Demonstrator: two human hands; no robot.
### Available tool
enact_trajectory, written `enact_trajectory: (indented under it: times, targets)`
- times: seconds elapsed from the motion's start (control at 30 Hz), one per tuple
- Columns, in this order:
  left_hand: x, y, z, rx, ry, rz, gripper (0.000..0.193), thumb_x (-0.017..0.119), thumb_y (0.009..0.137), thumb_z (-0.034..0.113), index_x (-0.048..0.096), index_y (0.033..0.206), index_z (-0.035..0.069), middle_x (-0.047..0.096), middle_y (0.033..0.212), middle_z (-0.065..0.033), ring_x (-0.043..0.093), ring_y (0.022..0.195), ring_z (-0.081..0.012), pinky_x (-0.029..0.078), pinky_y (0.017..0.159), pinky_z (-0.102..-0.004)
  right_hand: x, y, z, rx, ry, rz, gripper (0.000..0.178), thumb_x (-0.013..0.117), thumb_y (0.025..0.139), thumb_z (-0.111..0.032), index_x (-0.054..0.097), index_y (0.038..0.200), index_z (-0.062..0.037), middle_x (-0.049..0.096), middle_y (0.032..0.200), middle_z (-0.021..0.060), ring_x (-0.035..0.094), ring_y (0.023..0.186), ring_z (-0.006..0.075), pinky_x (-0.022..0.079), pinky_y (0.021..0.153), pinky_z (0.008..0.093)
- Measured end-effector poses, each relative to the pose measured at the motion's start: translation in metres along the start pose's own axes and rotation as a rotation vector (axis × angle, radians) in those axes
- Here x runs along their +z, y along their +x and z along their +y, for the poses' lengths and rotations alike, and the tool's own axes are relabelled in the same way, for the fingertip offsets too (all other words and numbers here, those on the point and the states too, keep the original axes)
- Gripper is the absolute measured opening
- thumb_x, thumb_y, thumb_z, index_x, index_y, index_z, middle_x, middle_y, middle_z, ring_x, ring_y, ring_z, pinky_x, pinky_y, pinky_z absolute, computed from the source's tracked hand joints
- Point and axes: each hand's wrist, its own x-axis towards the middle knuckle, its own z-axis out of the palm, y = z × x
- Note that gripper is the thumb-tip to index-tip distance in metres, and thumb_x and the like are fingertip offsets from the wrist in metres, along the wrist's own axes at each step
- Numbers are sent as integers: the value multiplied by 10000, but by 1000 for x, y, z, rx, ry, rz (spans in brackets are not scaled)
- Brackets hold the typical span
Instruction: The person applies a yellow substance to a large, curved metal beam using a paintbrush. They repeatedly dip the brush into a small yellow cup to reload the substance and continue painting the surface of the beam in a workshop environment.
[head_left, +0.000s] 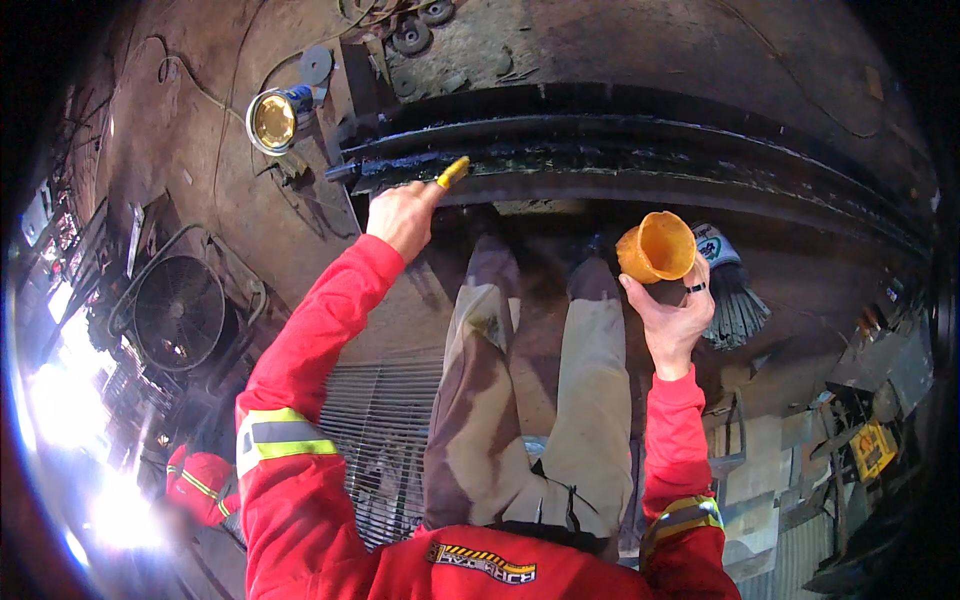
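Observation:
My left hand (402, 218) is closed round a yellow-handled paintbrush (454, 173), just over the near edge of a long dark metal beam (560, 160). The brush's working end is hidden or lost against the beam. Dark, bluish wet-looking streaks run along the beam's left part. On the right, my right hand (672, 310) grips an orange cup (658, 247) from its side, thumb and fingers around its lower part. The cup's mouth tilts toward me, and its inside looks stained orange. Close beside that hand lies a white-banded bundle of grey strips (735, 295).
An open metal can (275, 120) with a gold-coloured inside stands left of the beam, near a grey disc (316, 65). A floor fan (180, 312) and metal grating (375, 440) are at left. Another person in red (203, 487) is at lower left. A yellow box (873, 450) lies among scrap at right.

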Motion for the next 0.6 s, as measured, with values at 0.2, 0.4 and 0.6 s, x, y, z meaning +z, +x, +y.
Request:
enact_trajectory:
  times: [0.2,0.4,0.6]
  targets:
    - [16,3,31,-473,-295,-82,262,617,902,284,641,1130,157,698,853,-204,670,796,-421,522,707,-507,2,2,-1,34,34,5,529,915,618,-110,672,1077,-5,650,1151,123,615,1089,272,473,964,375]
    - [24,21,18,-571,-157,-82,279,609,871,283,628,1119,157,712,856,-187,696,809,-382,549,720,-499,2,4,3,-4,21,-6,534,913,619,-106,671,1083,-2,654,1151,127,618,1086,277,474,964,376]
    - [1,25,37,-480,-185,-134,276,626,851,271,635,1104,160,706,884,-190,684,841,-390,535,738,-501,6,4,-4,23,-23,-47,540,913,616,-102,671,1090,-5,655,1156,130,619,1095,278,474,967,379]
